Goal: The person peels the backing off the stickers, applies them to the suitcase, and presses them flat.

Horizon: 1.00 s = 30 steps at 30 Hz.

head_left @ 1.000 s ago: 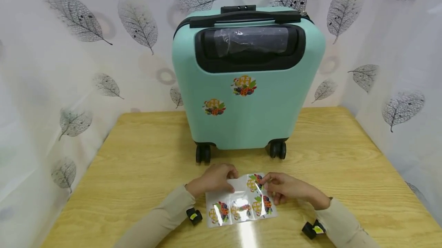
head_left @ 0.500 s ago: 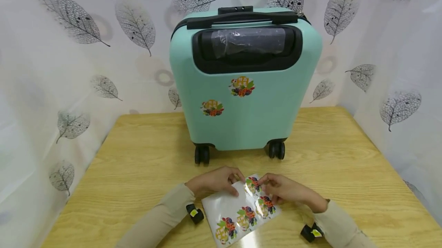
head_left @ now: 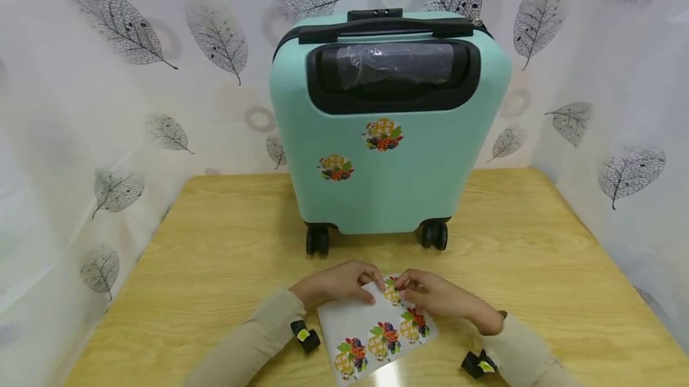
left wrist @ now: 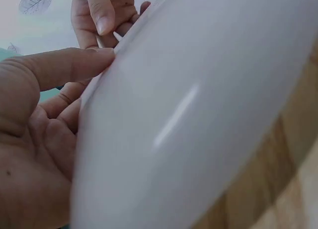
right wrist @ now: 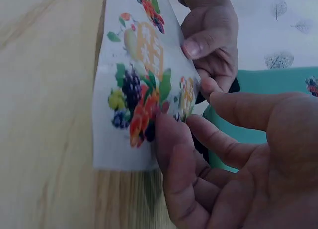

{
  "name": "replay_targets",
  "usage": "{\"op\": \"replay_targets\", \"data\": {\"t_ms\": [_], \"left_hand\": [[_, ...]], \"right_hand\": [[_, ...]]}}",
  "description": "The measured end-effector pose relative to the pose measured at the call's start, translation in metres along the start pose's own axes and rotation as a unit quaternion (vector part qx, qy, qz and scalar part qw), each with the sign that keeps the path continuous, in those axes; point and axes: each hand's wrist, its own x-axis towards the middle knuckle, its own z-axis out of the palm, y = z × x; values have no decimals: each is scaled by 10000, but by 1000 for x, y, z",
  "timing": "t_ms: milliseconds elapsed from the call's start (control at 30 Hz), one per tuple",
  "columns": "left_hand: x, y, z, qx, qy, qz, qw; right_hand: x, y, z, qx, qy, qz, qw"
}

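Observation:
A white sheet of fruit stickers [head_left: 350, 321] tilts over the table, several printed stickers along its near and right edges. My left hand [head_left: 341, 284] pinches its far edge between thumb and fingers; in the left wrist view, the thumb [left wrist: 74, 65] lies on the blank side of the sheet [left wrist: 164, 114]. My right hand [head_left: 438, 297] is at the far right corner, thumb and index finger pinching at the edge of the corner sticker [head_left: 392, 294]. In the right wrist view, its other fingers [right wrist: 171, 134] curl against the printed side, beside a larger-looking sticker [right wrist: 139, 90].
A mint green suitcase [head_left: 398, 177] stands upright on the wooden table [head_left: 231, 237] behind the hands, two fruit stickers on its front. Its black wheels [head_left: 317, 240] are just beyond the left hand. A leaf-patterned curtain [head_left: 215, 106] hangs behind and at both sides.
The sheet has turned, its near edge now slanting and its left corner nearer me. My left hand has slid right along the far edge; the right hand has shifted slightly left at the corner sticker.

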Motion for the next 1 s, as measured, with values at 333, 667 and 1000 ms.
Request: {"op": "replay_targets", "data": {"t_ms": [333, 667, 1000], "left_hand": [[-1, 5, 2, 229, 167, 379, 9989], [3, 7, 8, 233, 361, 550, 9976], [6, 8, 9, 363, 284, 503, 9977]], "right_hand": [[7, -11, 10, -1, 213, -14, 9998], [11, -11, 14, 179, 167, 179, 9995], [13, -15, 8, 275, -145, 298, 9991]]}}
